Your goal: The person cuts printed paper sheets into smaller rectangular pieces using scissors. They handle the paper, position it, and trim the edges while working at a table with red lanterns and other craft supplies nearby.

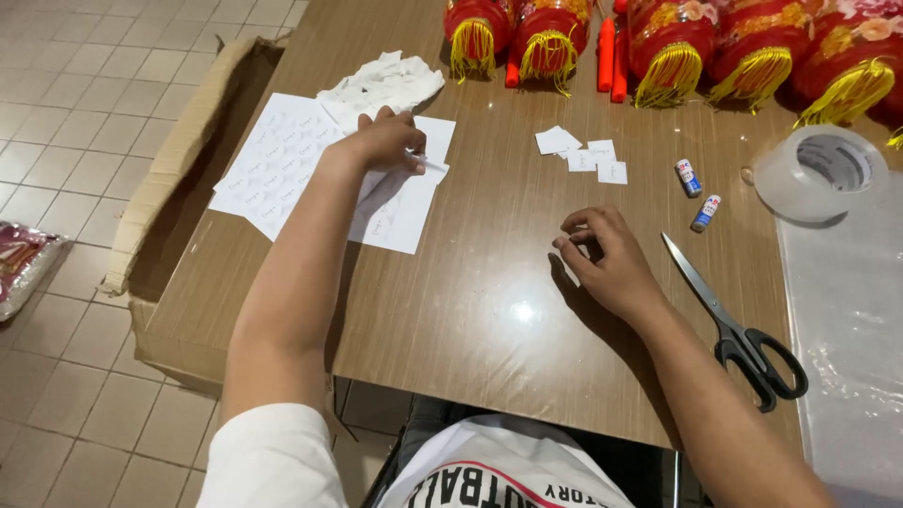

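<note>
My left hand [381, 143] rests on white sticker sheets [282, 165] spread on the brown table [489, 301], its fingers pinching the edge of one sheet. My right hand [607, 259] hovers low over the table's middle with fingertips pinched together; whether a small sticker sits between them I cannot tell. A few cut white labels [583, 152] lie just beyond my right hand. Black-handled scissors [738, 325] lie shut to the right of my right wrist.
Several red lanterns with yellow tassels [673, 47] line the far edge. A clear tape roll [818, 169], two small glue tubes [698, 193], crumpled white backing paper [386, 80] and a plastic sheet [847, 310] lie about. A cardboard box [174, 179] stands at the left.
</note>
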